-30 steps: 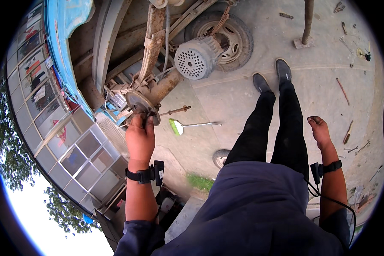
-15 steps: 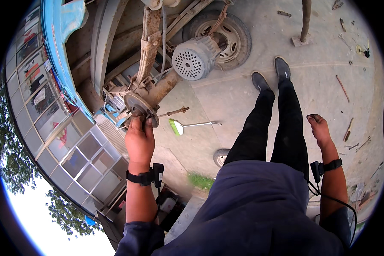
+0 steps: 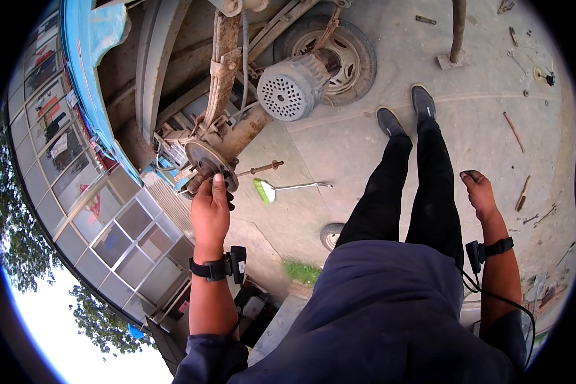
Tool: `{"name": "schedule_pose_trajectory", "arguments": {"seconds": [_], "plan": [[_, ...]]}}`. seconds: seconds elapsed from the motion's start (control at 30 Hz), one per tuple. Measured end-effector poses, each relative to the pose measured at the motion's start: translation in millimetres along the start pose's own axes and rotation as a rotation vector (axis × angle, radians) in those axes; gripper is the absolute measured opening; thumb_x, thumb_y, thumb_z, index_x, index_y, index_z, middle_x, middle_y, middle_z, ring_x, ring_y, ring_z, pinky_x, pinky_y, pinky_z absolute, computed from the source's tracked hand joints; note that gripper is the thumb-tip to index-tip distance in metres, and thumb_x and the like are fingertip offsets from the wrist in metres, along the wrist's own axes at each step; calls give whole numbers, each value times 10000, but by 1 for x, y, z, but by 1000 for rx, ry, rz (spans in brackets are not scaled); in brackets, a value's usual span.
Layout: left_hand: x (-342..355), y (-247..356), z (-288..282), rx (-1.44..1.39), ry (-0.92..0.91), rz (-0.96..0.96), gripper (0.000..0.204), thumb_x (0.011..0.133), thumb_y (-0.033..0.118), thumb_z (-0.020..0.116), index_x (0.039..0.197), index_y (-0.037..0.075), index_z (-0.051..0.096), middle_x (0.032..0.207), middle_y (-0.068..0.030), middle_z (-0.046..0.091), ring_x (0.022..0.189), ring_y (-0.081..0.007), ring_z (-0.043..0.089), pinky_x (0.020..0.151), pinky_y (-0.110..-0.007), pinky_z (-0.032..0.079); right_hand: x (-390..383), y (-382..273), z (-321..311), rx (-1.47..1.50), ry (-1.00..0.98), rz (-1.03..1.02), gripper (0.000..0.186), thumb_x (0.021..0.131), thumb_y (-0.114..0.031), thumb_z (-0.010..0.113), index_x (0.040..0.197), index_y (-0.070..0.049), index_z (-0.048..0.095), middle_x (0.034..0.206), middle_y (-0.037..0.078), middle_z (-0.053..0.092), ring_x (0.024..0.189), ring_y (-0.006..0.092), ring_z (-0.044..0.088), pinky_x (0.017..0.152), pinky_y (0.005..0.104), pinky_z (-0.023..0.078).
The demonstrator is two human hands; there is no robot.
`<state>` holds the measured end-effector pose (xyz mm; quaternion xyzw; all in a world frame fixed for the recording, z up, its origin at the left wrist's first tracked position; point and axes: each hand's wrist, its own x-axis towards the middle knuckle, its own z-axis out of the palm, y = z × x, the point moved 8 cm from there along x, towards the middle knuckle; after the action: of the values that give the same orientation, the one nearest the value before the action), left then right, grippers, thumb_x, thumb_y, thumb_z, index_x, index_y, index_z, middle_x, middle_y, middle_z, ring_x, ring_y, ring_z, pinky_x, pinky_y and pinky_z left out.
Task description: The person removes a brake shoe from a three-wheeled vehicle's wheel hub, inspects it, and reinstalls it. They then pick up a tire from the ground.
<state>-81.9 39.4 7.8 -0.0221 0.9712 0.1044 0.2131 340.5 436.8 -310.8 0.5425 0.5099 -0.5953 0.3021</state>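
Observation:
My left hand [image 3: 210, 205] is at the lower side of a round rusty metal plate [image 3: 203, 155] on the axle of a blue vehicle, just beside its protruding spindle [image 3: 203, 177]. Its fingers are pinched around something dark that is mostly hidden behind them. A threaded rod [image 3: 262, 167] sticks out to the right of the plate. Above, a finned grey cylindrical housing with a perforated end [image 3: 281, 96] sits by the rusty leaf springs [image 3: 224, 48]. My right hand [image 3: 478, 195] hangs apart at the right with curled fingers; whatever is at its fingertips is too small to make out.
A spare-looking tyre [image 3: 355, 64] lies behind the housing. A post [image 3: 457, 32] stands on a base. A green broom [image 3: 267, 191], a rusty bar [image 3: 514, 131] and several wrenches and tools [image 3: 544, 214] lie on the concrete floor [image 3: 326, 153]. A glazed building [image 3: 125, 230] is at left.
My left hand has drawn slightly down and back from the plate's centre, uncovering more of the spindle. My right hand has barely moved.

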Motion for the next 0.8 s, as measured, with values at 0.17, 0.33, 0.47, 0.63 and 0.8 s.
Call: {"name": "schedule_pose_trajectory", "arguments": {"seconds": [0.17, 0.33, 0.47, 0.63, 0.8], "plan": [[-2, -12, 10, -315, -157, -313, 233, 1001, 219, 650, 1028, -12, 629, 796, -53, 643, 633, -112, 584, 561, -250, 468, 0, 1, -3, -20, 11, 4, 287, 951, -287, 666, 1055, -25, 720, 725, -43, 544, 650, 74, 423, 584, 273, 358], [-9, 36, 2, 644, 136, 577, 250, 1002, 238, 651, 1006, -11, 624, 818, -52, 649, 682, -106, 612, 585, -238, 475, -2, 1, -2, -11, 16, 15, 280, 948, -287, 670, 1049, -30, 720, 702, -48, 525, 631, 67, 406, 563, 269, 341], [-7, -10, 4, -127, -63, -262, 240, 996, 224, 650, 1027, -13, 627, 768, -57, 651, 656, -136, 637, 576, -276, 497, -1, -1, -1, 5, 12, 13, 270, 947, -285, 668, 1042, -37, 720, 681, -54, 502, 600, 58, 387, 533, 262, 318], [-1, 1, 4, -62, -93, -66, 353, 1023, 320, 608, 1050, -30, 639, 732, -47, 629, 622, -111, 598, 550, -268, 489, -1, -3, -1, 3, 10, 6, 263, 948, -281, 665, 1038, -40, 719, 673, -56, 493, 584, 56, 388, 519, 259, 313], [-3, 20, -5, 379, 124, 361, 410, 1039, 370, 575, 1019, -35, 636, 740, -42, 623, 610, -100, 576, 534, -255, 476, -7, -9, 1, -6, 5, 29, 281, 944, -287, 665, 1054, -35, 719, 679, -52, 505, 587, 59, 398, 525, 260, 323]]}}
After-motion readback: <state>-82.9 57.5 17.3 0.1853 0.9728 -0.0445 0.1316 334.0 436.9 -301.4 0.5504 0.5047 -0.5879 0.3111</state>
